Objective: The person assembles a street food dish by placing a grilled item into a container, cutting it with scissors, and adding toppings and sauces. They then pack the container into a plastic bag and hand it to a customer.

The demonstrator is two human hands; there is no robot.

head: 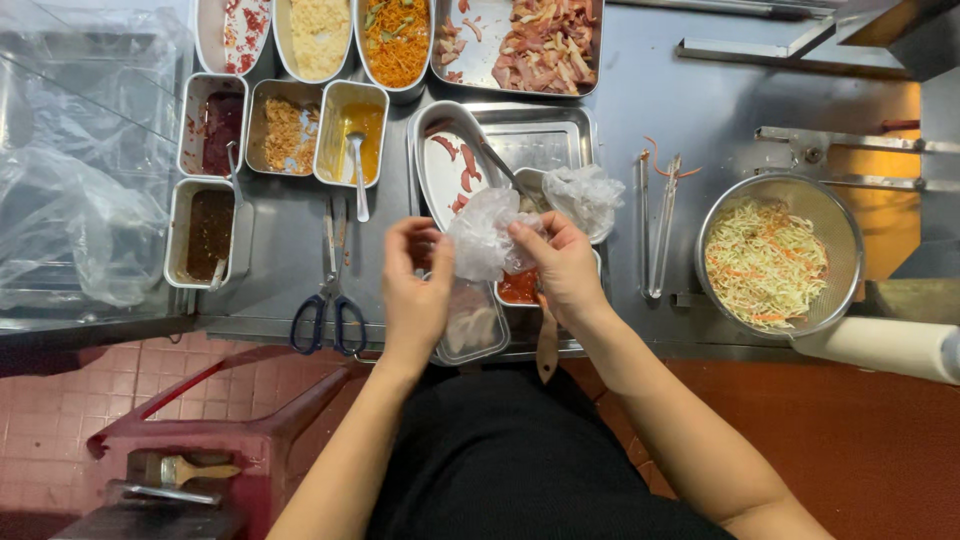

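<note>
Both my hands hold a crumpled clear plastic bag (482,233) above the front edge of a steel counter. My left hand (415,290) pinches its left side and my right hand (560,265) grips its right side. Under the bag sit a clear plastic tub (473,330) and a small container of red sauce (518,288). Just behind lies a steel tray (545,130) with an oval dish (445,165) of sausage slices, a spoon and another crumpled plastic bag (585,195).
Steel tubs of sauces and toppings (285,135) fill the back left. Scissors (330,295) lie left of my hands, tongs (655,225) to the right. A strainer of shredded cabbage (770,260) stands at right. A red stool (215,425) stands below left.
</note>
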